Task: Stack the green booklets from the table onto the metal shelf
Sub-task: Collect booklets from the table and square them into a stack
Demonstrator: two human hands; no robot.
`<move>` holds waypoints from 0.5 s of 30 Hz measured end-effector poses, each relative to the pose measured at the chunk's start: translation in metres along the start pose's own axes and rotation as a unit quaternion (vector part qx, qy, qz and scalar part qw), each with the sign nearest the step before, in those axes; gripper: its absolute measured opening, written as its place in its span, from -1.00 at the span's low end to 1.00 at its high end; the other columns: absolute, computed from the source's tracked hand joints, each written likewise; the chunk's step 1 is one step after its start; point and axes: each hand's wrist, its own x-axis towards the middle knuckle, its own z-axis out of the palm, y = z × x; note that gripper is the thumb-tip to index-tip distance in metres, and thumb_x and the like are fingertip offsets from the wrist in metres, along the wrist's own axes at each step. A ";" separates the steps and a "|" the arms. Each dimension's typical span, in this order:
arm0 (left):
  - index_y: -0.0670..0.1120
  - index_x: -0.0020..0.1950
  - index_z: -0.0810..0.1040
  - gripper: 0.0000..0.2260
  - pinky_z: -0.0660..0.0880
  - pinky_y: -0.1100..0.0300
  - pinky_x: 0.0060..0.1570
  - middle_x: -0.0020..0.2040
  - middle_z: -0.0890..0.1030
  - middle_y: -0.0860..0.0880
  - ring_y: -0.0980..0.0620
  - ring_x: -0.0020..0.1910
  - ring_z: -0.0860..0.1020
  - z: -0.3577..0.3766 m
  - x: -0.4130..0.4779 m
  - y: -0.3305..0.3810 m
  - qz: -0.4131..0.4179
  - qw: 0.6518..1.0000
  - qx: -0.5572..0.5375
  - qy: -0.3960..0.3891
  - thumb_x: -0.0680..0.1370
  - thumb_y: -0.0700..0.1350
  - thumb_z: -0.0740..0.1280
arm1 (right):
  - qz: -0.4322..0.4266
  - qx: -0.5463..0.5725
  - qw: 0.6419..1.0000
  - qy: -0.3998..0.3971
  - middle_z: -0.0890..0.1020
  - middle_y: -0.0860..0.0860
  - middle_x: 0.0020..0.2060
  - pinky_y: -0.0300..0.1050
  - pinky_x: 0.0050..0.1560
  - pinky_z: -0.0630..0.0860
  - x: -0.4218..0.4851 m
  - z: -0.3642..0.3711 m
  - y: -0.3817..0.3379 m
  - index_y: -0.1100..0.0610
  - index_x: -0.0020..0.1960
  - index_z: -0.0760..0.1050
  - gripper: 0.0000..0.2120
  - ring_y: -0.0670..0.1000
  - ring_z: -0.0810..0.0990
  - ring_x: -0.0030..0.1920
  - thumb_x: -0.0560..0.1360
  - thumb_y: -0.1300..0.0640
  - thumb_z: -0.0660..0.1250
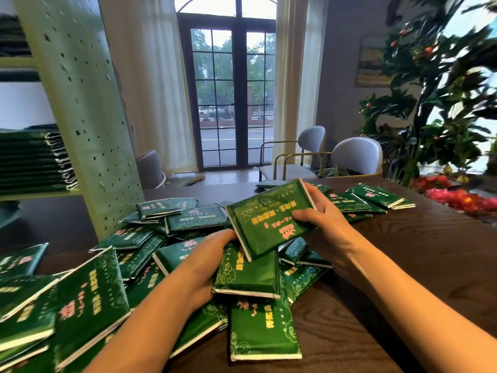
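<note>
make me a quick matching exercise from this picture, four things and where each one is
Things:
1. raised booklet
2. neat stack of booklets
3. red flowers
4. grey chairs

Places:
a. on the metal shelf, at the left
b. beyond the far edge of the table, in front of the window
c. gripped in the right hand, above the loose pile
d. at the far right, below the leafy plant

Pairs: 1-c, 2-a, 3-d, 4-b
</note>
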 end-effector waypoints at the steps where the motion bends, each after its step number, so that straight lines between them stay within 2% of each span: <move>1: -0.24 0.04 0.57 -0.76 0.61 0.05 -0.22 -0.25 0.65 -0.20 -0.07 -0.37 0.63 0.000 0.000 0.000 -0.005 1.000 0.004 -0.005 0.61 -0.12 0.18 | -0.008 0.007 1.000 0.003 0.66 0.08 -0.23 -0.17 -0.31 0.60 0.000 0.000 0.000 0.16 0.16 0.43 -0.52 0.01 0.65 -0.30 0.25 0.36 0.33; 4: -0.21 -0.01 0.56 -0.75 0.57 0.09 -0.19 -0.26 0.63 -0.18 -0.08 -0.35 0.60 0.000 -0.002 -0.001 -0.013 0.999 0.032 -0.010 0.62 -0.08 0.17 | -0.029 -0.039 0.998 0.027 0.65 0.05 -0.28 -0.15 -0.26 0.61 -0.002 -0.001 -0.002 0.11 -0.02 0.51 -0.71 -0.01 0.64 -0.33 0.26 0.25 0.38; 6: -0.20 -0.09 0.55 -0.73 0.59 0.12 -0.27 -0.32 0.63 -0.16 -0.07 -0.40 0.61 0.001 -0.003 -0.001 -0.014 0.999 0.029 -0.015 0.63 -0.08 0.14 | -0.056 -0.160 0.985 0.030 0.64 0.05 -0.23 -0.13 -0.21 0.58 -0.004 -0.003 0.000 0.02 -0.09 0.55 -0.76 -0.02 0.63 -0.29 0.29 0.23 0.45; 8: -0.19 -0.08 0.54 -0.73 0.59 0.13 -0.29 -0.34 0.63 -0.16 -0.06 -0.43 0.62 0.002 -0.004 0.000 -0.027 0.999 0.015 -0.020 0.64 -0.06 0.14 | -0.080 -0.267 0.960 0.005 0.63 0.04 -0.16 -0.22 -0.20 0.54 -0.008 0.001 0.004 0.01 -0.05 0.55 -0.74 -0.08 0.63 -0.25 0.37 0.30 0.48; 11: -0.19 -0.01 0.56 -0.70 0.57 0.10 -0.17 -0.26 0.67 -0.17 -0.06 -0.36 0.64 0.004 -0.004 0.000 -0.023 0.999 0.003 -0.045 0.62 0.00 0.17 | -0.117 -0.325 0.937 -0.054 0.63 -0.02 -0.13 -0.35 -0.17 0.49 -0.009 0.008 0.009 0.01 0.02 0.53 -0.70 -0.18 0.63 -0.19 0.40 0.32 0.45; 13: -0.18 0.02 0.58 -0.71 0.60 0.09 -0.18 -0.20 0.69 -0.17 -0.06 -0.32 0.66 0.005 -0.007 0.001 -0.003 0.997 0.014 -0.072 0.54 0.03 0.26 | -0.151 -0.382 0.910 -0.061 0.62 -0.07 -0.07 -0.34 -0.06 0.48 -0.010 0.010 0.011 -0.11 0.04 0.52 -0.66 -0.18 0.61 -0.06 0.37 0.20 0.51; 15: -0.19 0.11 0.56 -0.65 0.62 0.11 -0.19 -0.13 0.70 -0.18 -0.06 -0.27 0.67 0.005 -0.007 0.000 0.020 0.994 0.060 -0.085 0.42 0.00 0.35 | -0.190 -0.458 0.866 -0.057 0.56 -0.13 -0.03 -0.36 0.06 0.40 -0.009 0.010 0.014 -0.24 0.06 0.49 -0.64 -0.18 0.51 0.06 0.35 0.04 0.50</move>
